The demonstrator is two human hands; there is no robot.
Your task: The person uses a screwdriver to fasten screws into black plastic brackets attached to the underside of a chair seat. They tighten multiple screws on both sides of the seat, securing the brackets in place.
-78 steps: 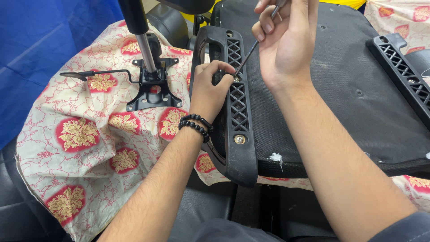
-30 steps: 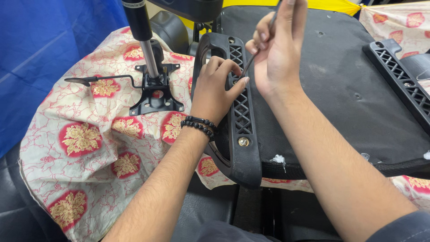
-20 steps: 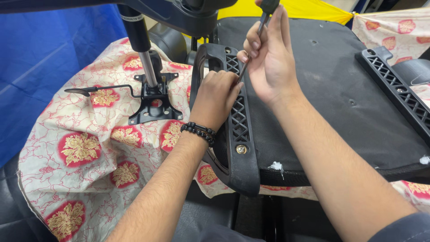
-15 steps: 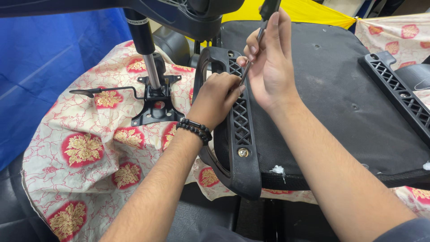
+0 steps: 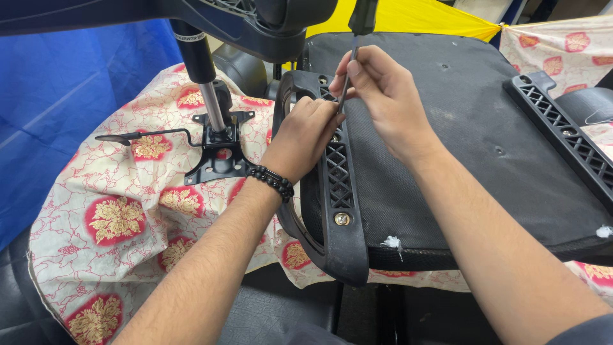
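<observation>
Screwdriver [image 5: 348, 76] near upright, tip down, right hand [image 5: 383, 102]

Screwdriver [image 5: 350, 70]: thin dark metal shaft, dark handle at the top, partly cut off by the frame edge. Near upright, slight tilt. Pinched between the right hand [image 5: 383, 102] fingers, tip going down behind the left hand [image 5: 305, 137] fingertips; the tip itself is hidden.

Armrest [image 5: 332, 191]: black plastic loop with a lattice-pattern mounting strip, lying along the edge of the upturned seat. Left hand rests on its upper part, fingers curled at the lattice. Brass-coloured bolt head [image 5: 342, 218] seated in the strip, below the left hand, toward the wearer.
</observation>
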